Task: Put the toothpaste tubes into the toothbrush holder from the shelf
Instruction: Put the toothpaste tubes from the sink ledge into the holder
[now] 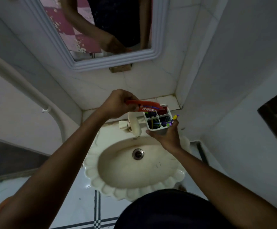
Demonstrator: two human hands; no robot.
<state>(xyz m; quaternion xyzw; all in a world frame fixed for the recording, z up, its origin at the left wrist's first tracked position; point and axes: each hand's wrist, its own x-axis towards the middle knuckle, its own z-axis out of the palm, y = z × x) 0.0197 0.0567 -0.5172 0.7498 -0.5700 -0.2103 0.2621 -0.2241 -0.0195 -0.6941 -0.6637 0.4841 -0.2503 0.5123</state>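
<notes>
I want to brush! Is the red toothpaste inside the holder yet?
Not yet: the red toothpaste tube lies sideways over the toothbrush holder.

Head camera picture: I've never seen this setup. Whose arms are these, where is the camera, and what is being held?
There is no machine here. The single picture comes from a camera worn on a person's head, looking down over a wash basin with a tap; a mirror hangs above. The two bare arms are the wearer's own. The left hand has a red toothpaste tube in its grip, the tube's far end at the holder's back compartments. The right hand holds a white toothbrush holder with four compartments, above the basin. A purple toothbrush sticks out of it.
</notes>
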